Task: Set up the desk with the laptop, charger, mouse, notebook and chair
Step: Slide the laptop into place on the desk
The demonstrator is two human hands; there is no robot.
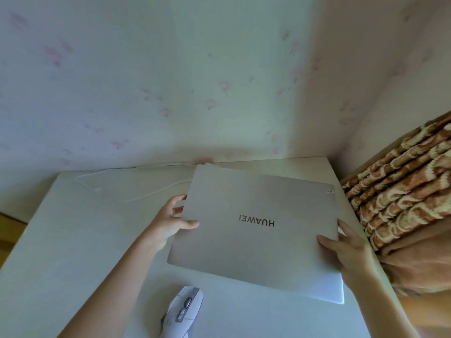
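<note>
You are on the laptop step: your left hand (170, 222) grips the closed laptop (253, 230) by its left edge, thumb on the lid, while your right hand (349, 247) clasps the right edge, holding it between them, tilted, over the desk (85, 240). The mouse (181, 313) lies just below your left forearm, and a white cable (136, 197), probably the charger's, runs beyond your left fingertips. Next, lower it flat, then open the lid.

laptop (256, 228) on desk (85, 240) | mouse (181, 313) before | cable (136, 191) behind-left
</note>
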